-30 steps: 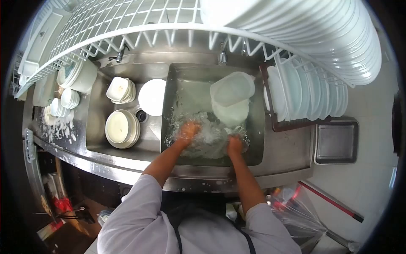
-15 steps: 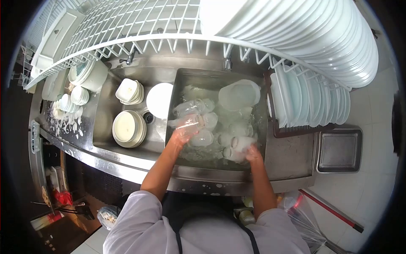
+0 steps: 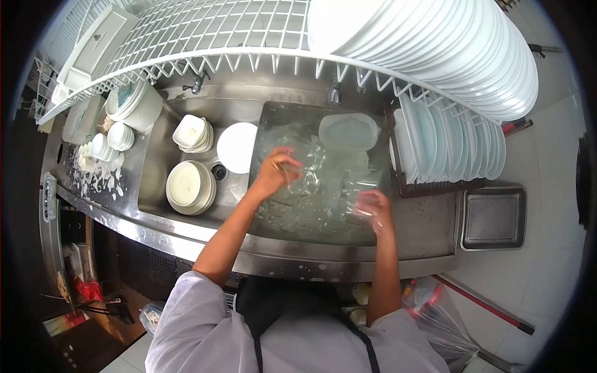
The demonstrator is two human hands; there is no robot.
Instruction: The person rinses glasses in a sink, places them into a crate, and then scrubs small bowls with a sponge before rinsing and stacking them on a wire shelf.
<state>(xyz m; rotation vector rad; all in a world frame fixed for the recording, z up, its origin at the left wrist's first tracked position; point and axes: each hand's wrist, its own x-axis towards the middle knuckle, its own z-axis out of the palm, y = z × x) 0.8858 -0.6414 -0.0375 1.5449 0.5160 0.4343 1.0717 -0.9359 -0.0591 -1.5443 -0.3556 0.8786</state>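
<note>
Over the water-filled right basin (image 3: 292,233), my left hand (image 3: 278,172) has its fingers spread and curved, with nothing in them that I can make out. My right hand (image 3: 375,208) is at the right side of the same basin, fingers apart, near a clear, blurred glass (image 3: 360,186). Between the hands, ripples and reflections hide most of what lies in the water. A translucent white tub (image 3: 349,131) floats at the back of the basin.
The left basin holds stacked bowls (image 3: 185,184), small square dishes (image 3: 192,132) and a white plate (image 3: 237,148). Above hangs a wire rack (image 3: 205,56) with white plates (image 3: 435,50). More plates (image 3: 451,140) stand at right, near a metal tray (image 3: 494,217). Left counter has small cups (image 3: 120,135).
Both hands have let go of the glasses they held. My left hand has risen and moved slightly right; my right hand has lifted a little. The glasses seen before are now mostly lost in the rippling water.
</note>
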